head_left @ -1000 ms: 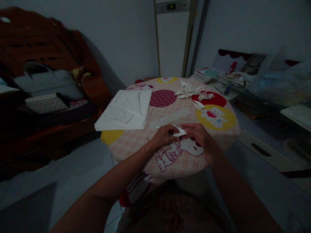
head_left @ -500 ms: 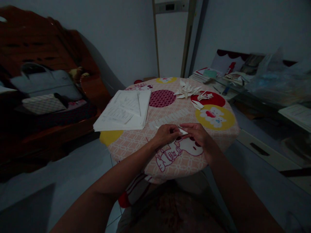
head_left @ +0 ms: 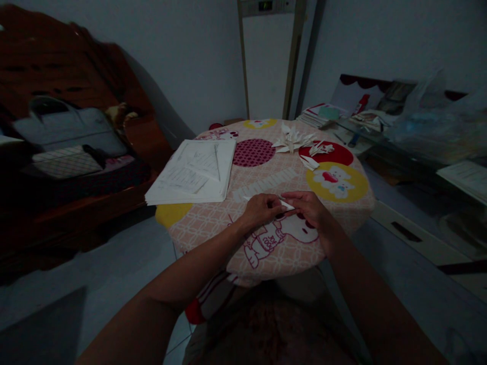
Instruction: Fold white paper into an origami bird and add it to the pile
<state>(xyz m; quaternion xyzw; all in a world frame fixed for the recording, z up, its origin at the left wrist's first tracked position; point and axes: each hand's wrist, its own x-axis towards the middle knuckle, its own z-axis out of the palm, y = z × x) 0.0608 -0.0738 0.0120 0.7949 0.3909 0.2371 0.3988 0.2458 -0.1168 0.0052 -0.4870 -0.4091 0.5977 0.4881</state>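
- Covering the round table, a patterned tablecloth [head_left: 205, 219] spreads beneath our hands, with a cartoon figure printed just in front of us.
- To our left we have a stack of paper [head_left: 215, 191] near the table's edge, and on it lies a folded triangular sheet [head_left: 208, 163].
- Beyond our knuckles we see a pale row of strips [head_left: 268, 184]; the left hand partly hides the cloth just before it.
- Farther back, right of centre, stand a large many-pointed paper shape [head_left: 291, 140], a smaller paper shape [head_left: 320, 148] and a small folded piece [head_left: 310, 162], all well apart from our fingers.
- Past the table's right side we notice a plastic bag [head_left: 426, 126]; past its left side, a pale handbag [head_left: 76, 129].
- Between our hands, low over the near half of the table, we hold a small folded paper [head_left: 287, 204], mostly covered by our fingers.
- Its visible strip slants from upper left to lower right, narrowing toward the right; we cannot tell its full long axis.
- Our left hand [head_left: 262, 209] curls, thumb and forefinger pinching the paper's left part.
- Our right hand [head_left: 310, 207] keeps its fingers close together, gripping the right end; its thumb is hard to make out.
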